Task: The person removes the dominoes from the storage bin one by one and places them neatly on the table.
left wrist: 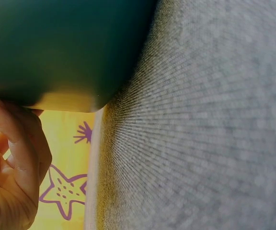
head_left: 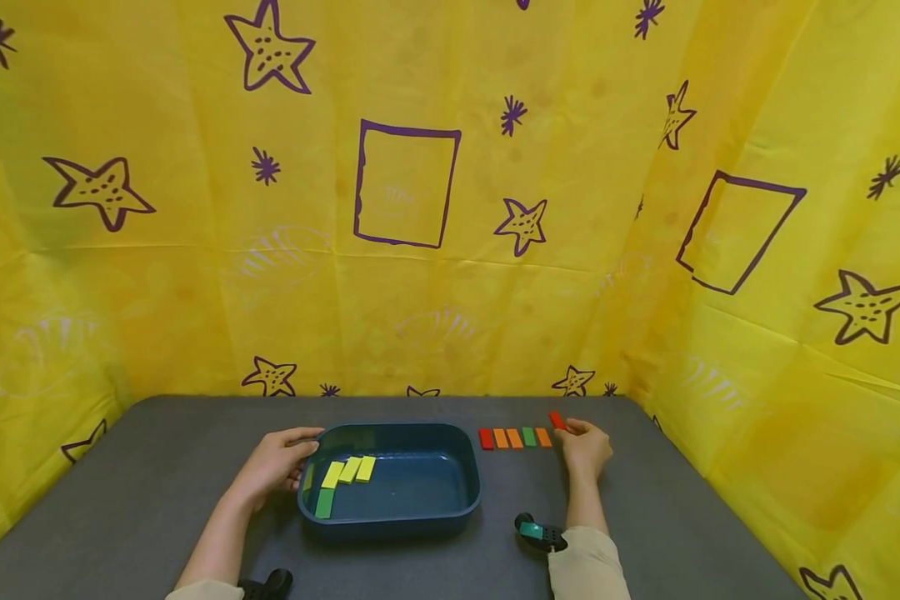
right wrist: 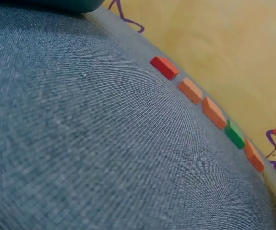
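Note:
My left hand (head_left: 273,462) grips the left end of a dark blue plastic container (head_left: 390,527), thumb at the rim and fingers along the outer wall. In the left wrist view, its bent fingers (left wrist: 23,143) touch the container's side. Three yellow blocks (head_left: 332,474) and a green block (head_left: 325,503) lie inside at the left. Between thumb and fingers, my right hand (head_left: 587,450) pinches a red block (head_left: 557,420) at the right end of a row. That row holds a red block (head_left: 487,439), three orange blocks (head_left: 501,438) and a green block (head_left: 528,437).
A grey cloth-covered table (head_left: 682,517) lies under everything. Yellow curtains (head_left: 420,317) with purple drawings rise behind and at both sides. A black wrist device (head_left: 542,533) sits at my right wrist, near the tabletop.

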`<control>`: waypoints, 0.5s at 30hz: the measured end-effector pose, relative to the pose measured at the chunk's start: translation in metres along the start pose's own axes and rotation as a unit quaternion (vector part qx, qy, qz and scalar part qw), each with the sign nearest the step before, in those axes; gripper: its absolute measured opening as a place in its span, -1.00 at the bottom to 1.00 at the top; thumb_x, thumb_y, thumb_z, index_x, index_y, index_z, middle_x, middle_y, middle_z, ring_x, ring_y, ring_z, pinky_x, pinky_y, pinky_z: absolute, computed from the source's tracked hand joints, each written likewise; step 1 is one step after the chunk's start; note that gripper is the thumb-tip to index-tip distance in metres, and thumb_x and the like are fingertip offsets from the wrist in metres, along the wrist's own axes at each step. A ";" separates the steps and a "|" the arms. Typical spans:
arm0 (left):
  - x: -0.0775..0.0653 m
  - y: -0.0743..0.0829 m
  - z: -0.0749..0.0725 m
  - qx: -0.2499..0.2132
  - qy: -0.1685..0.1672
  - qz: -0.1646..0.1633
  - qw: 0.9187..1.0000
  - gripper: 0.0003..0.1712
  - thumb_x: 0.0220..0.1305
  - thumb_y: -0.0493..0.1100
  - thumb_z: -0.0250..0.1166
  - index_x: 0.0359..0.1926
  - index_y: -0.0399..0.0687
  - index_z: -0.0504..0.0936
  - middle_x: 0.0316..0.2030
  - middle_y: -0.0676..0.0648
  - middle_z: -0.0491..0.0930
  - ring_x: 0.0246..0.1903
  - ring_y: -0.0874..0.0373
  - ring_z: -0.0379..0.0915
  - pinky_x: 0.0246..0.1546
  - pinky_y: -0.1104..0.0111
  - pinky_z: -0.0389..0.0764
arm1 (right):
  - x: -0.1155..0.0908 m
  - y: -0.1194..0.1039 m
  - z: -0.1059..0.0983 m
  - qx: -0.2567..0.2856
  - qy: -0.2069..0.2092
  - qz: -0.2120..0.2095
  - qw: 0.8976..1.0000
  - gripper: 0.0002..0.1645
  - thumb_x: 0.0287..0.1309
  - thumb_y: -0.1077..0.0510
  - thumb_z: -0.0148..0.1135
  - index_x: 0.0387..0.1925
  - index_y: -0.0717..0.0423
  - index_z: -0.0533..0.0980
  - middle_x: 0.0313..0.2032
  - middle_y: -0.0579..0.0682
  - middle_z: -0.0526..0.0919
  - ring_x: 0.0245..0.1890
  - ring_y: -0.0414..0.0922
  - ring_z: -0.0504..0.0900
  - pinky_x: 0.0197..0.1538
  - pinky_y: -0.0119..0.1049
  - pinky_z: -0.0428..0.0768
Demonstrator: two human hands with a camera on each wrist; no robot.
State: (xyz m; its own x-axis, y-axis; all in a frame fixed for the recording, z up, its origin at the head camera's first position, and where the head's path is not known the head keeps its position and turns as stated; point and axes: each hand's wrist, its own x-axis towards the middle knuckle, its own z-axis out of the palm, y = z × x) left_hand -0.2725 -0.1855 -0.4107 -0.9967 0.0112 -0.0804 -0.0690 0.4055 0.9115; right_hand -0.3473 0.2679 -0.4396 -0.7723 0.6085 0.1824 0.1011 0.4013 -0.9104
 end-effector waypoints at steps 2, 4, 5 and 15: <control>0.001 0.000 0.001 -0.001 0.001 -0.002 1.000 -0.48 0.44 -0.18 0.05 0.35 -0.27 0.39 -0.39 -0.13 0.55 -0.58 0.17 0.40 -0.55 0.39 0.55 | 0.000 0.002 0.000 -0.012 -0.001 -0.001 1.000 -0.62 0.05 0.25 0.42 -0.06 0.34 0.66 -0.07 0.32 0.71 0.07 0.28 0.58 0.16 0.11 0.51; 0.001 -0.001 0.001 -0.001 0.000 -0.001 1.000 -0.48 0.45 -0.18 0.05 0.35 -0.28 0.39 -0.39 -0.13 0.55 -0.58 0.16 0.40 -0.55 0.39 0.55 | -0.001 0.004 -0.001 -0.025 0.000 -0.001 1.000 -0.62 0.03 0.25 0.42 -0.08 0.34 0.66 -0.08 0.32 0.71 0.08 0.30 0.56 0.18 0.13 0.48; 0.001 -0.001 0.001 0.000 -0.001 0.001 1.000 -0.48 0.45 -0.18 0.05 0.35 -0.29 0.38 -0.39 -0.13 0.55 -0.58 0.16 0.40 -0.55 0.38 0.54 | -0.002 0.004 -0.001 -0.034 0.001 -0.003 0.999 -0.62 0.02 0.24 0.43 -0.09 0.33 0.67 -0.08 0.32 0.71 0.08 0.31 0.55 0.19 0.14 0.46; 0.000 0.000 0.000 0.000 0.000 0.001 1.000 -0.48 0.45 -0.18 0.05 0.35 -0.28 0.39 -0.39 -0.13 0.55 -0.58 0.17 0.39 -0.56 0.37 0.54 | -0.004 0.009 -0.001 -0.074 -0.005 0.007 0.997 -0.64 0.00 0.23 0.41 -0.12 0.32 0.67 0.04 0.37 0.63 0.08 0.39 0.50 0.16 0.19 0.46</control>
State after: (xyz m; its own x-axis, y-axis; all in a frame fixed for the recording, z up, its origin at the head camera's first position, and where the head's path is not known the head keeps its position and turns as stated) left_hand -0.2728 -0.1853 -0.4110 -0.9969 0.0126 -0.0781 -0.0663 0.4057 0.9116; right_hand -0.3427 0.2701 -0.4482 -0.7763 0.6084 0.1647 0.2037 0.4894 -0.8479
